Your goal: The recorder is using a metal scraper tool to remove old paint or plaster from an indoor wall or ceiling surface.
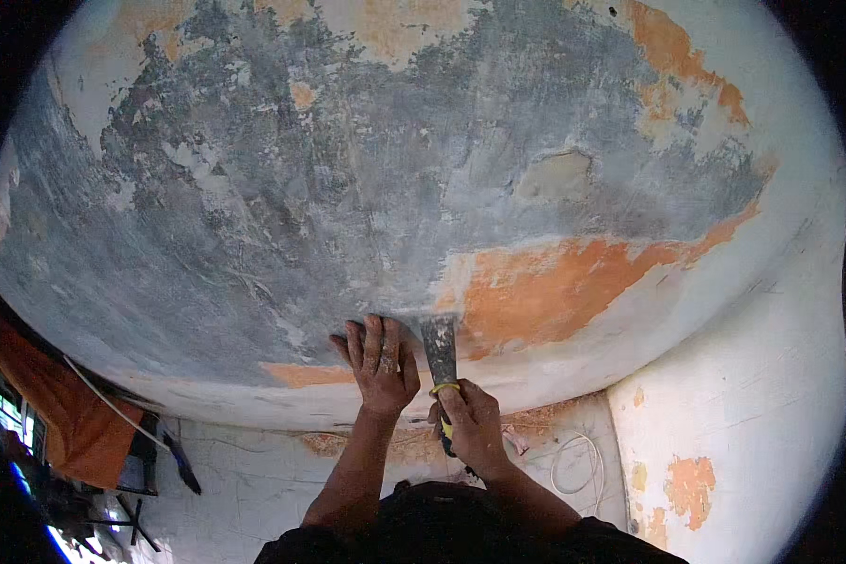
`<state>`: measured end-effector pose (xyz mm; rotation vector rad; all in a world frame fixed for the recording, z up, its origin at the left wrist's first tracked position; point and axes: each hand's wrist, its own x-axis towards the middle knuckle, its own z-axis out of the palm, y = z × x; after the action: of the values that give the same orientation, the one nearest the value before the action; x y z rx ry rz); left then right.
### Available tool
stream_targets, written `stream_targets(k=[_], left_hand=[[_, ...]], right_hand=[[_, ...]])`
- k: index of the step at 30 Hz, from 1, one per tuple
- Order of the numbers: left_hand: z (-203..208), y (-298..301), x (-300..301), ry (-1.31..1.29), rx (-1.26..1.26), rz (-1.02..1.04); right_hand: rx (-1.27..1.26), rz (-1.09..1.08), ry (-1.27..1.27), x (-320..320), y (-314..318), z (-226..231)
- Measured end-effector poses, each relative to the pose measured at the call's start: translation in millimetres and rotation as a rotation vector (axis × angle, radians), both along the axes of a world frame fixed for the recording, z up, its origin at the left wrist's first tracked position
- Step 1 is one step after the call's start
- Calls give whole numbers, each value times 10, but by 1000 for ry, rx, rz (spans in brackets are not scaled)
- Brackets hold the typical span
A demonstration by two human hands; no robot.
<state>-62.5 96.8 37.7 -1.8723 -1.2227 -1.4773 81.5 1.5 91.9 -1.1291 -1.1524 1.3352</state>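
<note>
My right hand is wrapped round the black and yellow handle of a scraper. Its wide, worn metal blade points away from me, with the front edge against the wall, at the left end of an orange patch. Just left of the blade, my left hand rests on the wall with its fingers stretched out, dusty with white powder. Grey base shows over most of the surface, with ragged remains of white and orange coating around it. Part of the handle is hidden by my right fingers.
A white side wall with orange bare spots stands at the right. Below lies a pale floor with a coiled white cable. At the lower left are an orange-brown cloth and a long-handled brush.
</note>
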Motion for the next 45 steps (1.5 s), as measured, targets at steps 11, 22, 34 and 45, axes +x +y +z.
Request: stream_targets(k=[11, 22, 34, 45], left_hand=[[27, -104, -76, -6, 3, 21], [36, -20, -23, 8, 9, 18], [8, -75, -77, -16, -9, 28], [5, -62, -66, -1, -10, 16]], right_hand=[[69, -36, 61, -50, 37, 21], [-56, -45, -41, 16, 29, -178], [4, -42, 100, -64, 62, 107], [-21, -36, -27, 13, 23, -148]])
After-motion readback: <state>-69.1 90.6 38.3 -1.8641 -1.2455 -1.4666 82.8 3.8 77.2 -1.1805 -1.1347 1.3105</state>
